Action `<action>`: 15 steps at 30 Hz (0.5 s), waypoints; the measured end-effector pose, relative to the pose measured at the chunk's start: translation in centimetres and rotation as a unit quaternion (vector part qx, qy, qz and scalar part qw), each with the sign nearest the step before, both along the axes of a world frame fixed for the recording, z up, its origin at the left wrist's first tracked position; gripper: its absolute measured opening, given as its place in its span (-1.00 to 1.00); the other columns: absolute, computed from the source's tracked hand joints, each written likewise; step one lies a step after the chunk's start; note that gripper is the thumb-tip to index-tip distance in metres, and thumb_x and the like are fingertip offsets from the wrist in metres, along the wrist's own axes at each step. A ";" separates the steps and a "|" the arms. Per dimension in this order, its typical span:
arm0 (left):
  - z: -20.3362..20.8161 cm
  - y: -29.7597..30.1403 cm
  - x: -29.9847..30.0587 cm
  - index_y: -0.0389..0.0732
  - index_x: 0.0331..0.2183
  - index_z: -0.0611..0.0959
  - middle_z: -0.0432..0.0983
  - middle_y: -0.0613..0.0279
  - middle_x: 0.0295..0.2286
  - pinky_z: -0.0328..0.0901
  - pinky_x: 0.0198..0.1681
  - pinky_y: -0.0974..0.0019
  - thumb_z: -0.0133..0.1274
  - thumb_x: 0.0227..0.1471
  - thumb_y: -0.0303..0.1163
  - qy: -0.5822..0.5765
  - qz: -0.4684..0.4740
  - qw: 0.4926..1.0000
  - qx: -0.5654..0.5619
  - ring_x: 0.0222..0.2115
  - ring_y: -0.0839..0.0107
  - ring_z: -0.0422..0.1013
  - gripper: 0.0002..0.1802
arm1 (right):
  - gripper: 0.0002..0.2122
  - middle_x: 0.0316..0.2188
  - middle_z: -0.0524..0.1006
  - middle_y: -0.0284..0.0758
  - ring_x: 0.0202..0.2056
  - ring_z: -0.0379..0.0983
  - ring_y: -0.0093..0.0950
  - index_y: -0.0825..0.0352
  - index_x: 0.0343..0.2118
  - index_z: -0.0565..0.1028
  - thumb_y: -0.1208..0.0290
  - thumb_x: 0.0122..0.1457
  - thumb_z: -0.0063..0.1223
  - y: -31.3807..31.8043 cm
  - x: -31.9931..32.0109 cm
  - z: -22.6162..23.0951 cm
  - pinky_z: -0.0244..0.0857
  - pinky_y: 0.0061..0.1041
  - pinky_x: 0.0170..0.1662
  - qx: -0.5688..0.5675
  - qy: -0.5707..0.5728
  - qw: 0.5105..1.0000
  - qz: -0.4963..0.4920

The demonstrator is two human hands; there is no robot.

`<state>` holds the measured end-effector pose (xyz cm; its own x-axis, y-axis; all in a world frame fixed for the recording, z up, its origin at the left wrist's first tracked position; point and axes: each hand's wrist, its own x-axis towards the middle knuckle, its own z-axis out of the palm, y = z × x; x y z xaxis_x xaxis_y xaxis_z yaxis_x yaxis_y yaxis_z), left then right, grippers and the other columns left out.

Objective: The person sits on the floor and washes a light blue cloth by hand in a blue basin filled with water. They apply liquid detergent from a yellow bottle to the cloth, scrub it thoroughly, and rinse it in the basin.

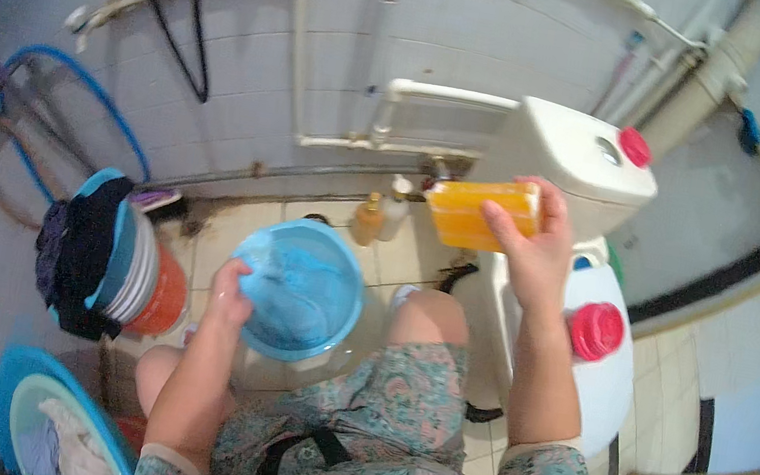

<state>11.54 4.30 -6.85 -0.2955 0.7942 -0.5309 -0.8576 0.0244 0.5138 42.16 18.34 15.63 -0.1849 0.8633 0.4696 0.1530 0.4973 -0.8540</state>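
A light blue basin (349, 317) stands on the tiled floor in front of my knees, with wet blue cloth (301, 300) inside it. At its left side, my left hand (232, 294) is closed on a bunched part of this cloth near the rim. Raised to the right of the basin, my right hand (540, 233) grips a translucent amber block (473, 215) that looks like a bar of soap. The fingers wrap round its right end, and it is held up in front of the toilet. Part of the left fingers is hidden by the cloth.
Two pump bottles, one amber (368, 221) and one white (394, 210), stand behind the basin. A white toilet (572, 154) is at the right, with a red container (596, 331) on its lid. Dark clothes (84, 255) drape over stacked buckets at left; a laundry-filled tub (19, 379) sits nearer.
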 end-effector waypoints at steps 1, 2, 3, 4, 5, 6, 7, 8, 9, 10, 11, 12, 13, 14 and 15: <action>0.9 -0.1 0.6 -0.32 -0.23 0.42 0.41 0.01 -0.27 0.19 -0.05 0.02 -0.14 -0.36 -0.43 0.001 -0.003 1.000 0.007 -0.24 0.04 0.33 -0.52 | -0.67 -0.37 0.45 -0.36 -0.33 0.40 -0.55 0.35 -0.24 0.37 0.49 -0.10 0.21 -0.5 2.9 1.4 0.32 -0.59 -0.24 0.021 -0.037 0.999 -0.028; 1.6 -0.1 1.1 -0.32 -0.27 0.43 0.41 0.03 -0.30 0.20 -0.07 0.05 -0.14 -0.36 -0.44 0.002 -0.004 1.000 0.013 -0.26 0.06 0.33 -0.55 | -0.67 -0.37 0.46 -0.33 -0.33 0.42 -0.54 0.34 -0.24 0.37 0.48 -0.10 0.21 -1.1 5.5 2.7 0.33 -0.58 -0.25 0.030 -0.050 0.996 -0.061; 1.8 -0.2 1.5 -0.32 -0.30 0.44 0.42 0.06 -0.33 0.22 -0.09 0.08 -0.14 -0.36 -0.45 0.005 -0.004 1.000 0.019 -0.28 0.09 0.34 -0.59 | -0.67 -0.38 0.48 -0.30 -0.34 0.44 -0.54 0.34 -0.23 0.37 0.48 -0.10 0.21 -1.6 8.1 3.8 0.34 -0.57 -0.26 0.038 -0.060 0.993 -0.092; 1.4 0.0 1.5 -0.32 -0.30 0.44 0.42 0.06 -0.34 0.22 -0.09 0.08 -0.15 -0.36 -0.46 0.004 -0.005 1.000 0.015 -0.28 0.09 0.34 -0.59 | -0.66 -0.39 0.50 -0.25 -0.35 0.46 -0.51 0.33 -0.23 0.37 0.48 -0.10 0.21 -1.8 11.1 4.4 0.35 -0.55 -0.28 0.054 -0.133 0.977 -0.156; 0.7 0.2 1.3 -0.32 -0.30 0.44 0.42 0.06 -0.34 0.22 -0.09 0.09 -0.15 -0.35 -0.46 0.004 -0.004 1.000 0.011 -0.28 0.10 0.34 -0.59 | -0.65 -0.40 0.52 -0.21 -0.37 0.48 -0.48 0.32 -0.22 0.38 0.47 -0.11 0.21 -1.9 13.7 4.7 0.36 -0.53 -0.30 0.070 -0.203 0.952 -0.217; 0.3 0.4 1.5 -0.33 -0.30 0.44 0.41 0.06 -0.34 0.22 -0.09 0.09 -0.15 -0.35 -0.46 0.004 -0.001 1.000 0.007 -0.28 0.10 0.34 -0.60 | -0.65 -0.41 0.52 -0.19 -0.38 0.49 -0.46 0.32 -0.22 0.38 0.46 -0.11 0.21 -2.1 15.7 4.9 0.37 -0.52 -0.31 0.077 -0.237 0.936 -0.250; 0.5 0.5 1.8 -0.33 -0.30 0.44 0.41 0.05 -0.34 0.22 -0.10 0.10 -0.15 -0.35 -0.46 0.006 -0.007 1.000 0.011 -0.28 0.10 0.34 -0.60 | -0.64 -0.41 0.53 -0.17 -0.39 0.50 -0.43 0.32 -0.22 0.38 0.45 -0.12 0.21 -2.4 17.2 4.8 0.37 -0.50 -0.32 0.082 -0.273 0.916 -0.281; 0.9 0.4 2.0 -0.33 -0.30 0.43 0.41 0.05 -0.35 0.22 -0.10 0.11 -0.15 -0.34 -0.46 0.008 -0.011 1.000 0.014 -0.29 0.11 0.34 -0.60 | -0.64 -0.42 0.53 -0.16 -0.40 0.51 -0.40 0.32 -0.22 0.39 0.44 -0.13 0.21 -2.6 18.3 4.8 0.37 -0.49 -0.33 0.085 -0.308 0.895 -0.310; 1.1 0.2 2.0 -0.33 -0.30 0.43 0.41 0.05 -0.35 0.23 -0.10 0.12 -0.15 -0.34 -0.46 0.013 -0.016 1.000 0.016 -0.29 0.11 0.34 -0.60 | -0.63 -0.42 0.53 -0.15 -0.40 0.51 -0.37 0.32 -0.21 0.39 0.42 -0.13 0.21 -2.9 19.2 4.5 0.37 -0.48 -0.32 0.070 -0.322 0.892 -0.309; 0.8 0.2 1.8 -0.33 -0.30 0.43 0.41 0.05 -0.35 0.23 -0.11 0.12 -0.15 -0.34 -0.46 0.015 -0.016 1.000 0.015 -0.30 0.11 0.34 -0.60 | -0.63 -0.42 0.53 -0.15 -0.39 0.51 -0.33 0.33 -0.21 0.39 0.41 -0.13 0.21 -3.1 19.9 4.3 0.37 -0.47 -0.32 0.055 -0.336 0.889 -0.306; 0.4 0.1 1.3 -0.33 -0.30 0.43 0.41 0.05 -0.35 0.23 -0.11 0.13 -0.15 -0.34 -0.46 0.018 -0.015 1.000 0.014 -0.30 0.11 0.34 -0.60 | -0.62 -0.42 0.53 -0.15 -0.39 0.50 -0.29 0.33 -0.21 0.39 0.39 -0.13 0.21 -3.1 20.4 4.0 0.37 -0.46 -0.32 0.040 -0.349 0.886 -0.302; 0.2 0.2 1.4 -0.33 -0.30 0.43 0.41 0.05 -0.35 0.23 -0.11 0.13 -0.15 -0.34 -0.46 0.017 -0.015 1.000 0.013 -0.30 0.11 0.34 -0.60 | -0.62 -0.43 0.52 -0.13 -0.37 0.50 -0.26 0.33 -0.22 0.39 0.36 -0.14 0.20 -3.1 20.9 3.7 0.36 -0.43 -0.32 0.034 -0.387 0.871 -0.302; 0.2 0.2 1.4 -0.33 -0.30 0.43 0.41 0.05 -0.35 0.23 -0.12 0.13 -0.15 -0.34 -0.46 0.015 -0.019 1.000 0.015 -0.30 0.11 0.33 -0.60 | -0.62 -0.42 0.52 -0.12 -0.37 0.49 -0.25 0.31 -0.22 0.39 0.35 -0.14 0.20 -3.1 21.2 3.3 0.36 -0.42 -0.32 0.034 -0.402 0.861 -0.311; 0.3 0.2 1.4 -0.32 -0.30 0.43 0.41 0.06 -0.35 0.23 -0.12 0.13 -0.15 -0.34 -0.46 0.013 -0.023 1.000 0.016 -0.31 0.11 0.33 -0.60 | -0.62 -0.42 0.52 -0.12 -0.37 0.49 -0.24 0.30 -0.22 0.40 0.33 -0.15 0.21 -3.0 21.4 2.9 0.35 -0.41 -0.32 0.034 -0.417 0.850 -0.319; 0.5 0.1 1.4 -0.32 -0.30 0.44 0.41 0.06 -0.35 0.24 -0.12 0.13 -0.15 -0.34 -0.46 0.013 -0.025 0.999 0.016 -0.31 0.11 0.33 -0.60 | -0.62 -0.41 0.52 -0.12 -0.37 0.49 -0.23 0.28 -0.23 0.40 0.32 -0.15 0.21 -2.8 21.5 2.4 0.35 -0.39 -0.32 0.033 -0.431 0.841 -0.324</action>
<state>12.92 4.43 -6.39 -0.2673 0.8252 -0.4976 -0.8424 0.0506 0.5364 63.68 15.50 18.00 0.0189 0.8911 0.4534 0.9590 0.1122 -0.2604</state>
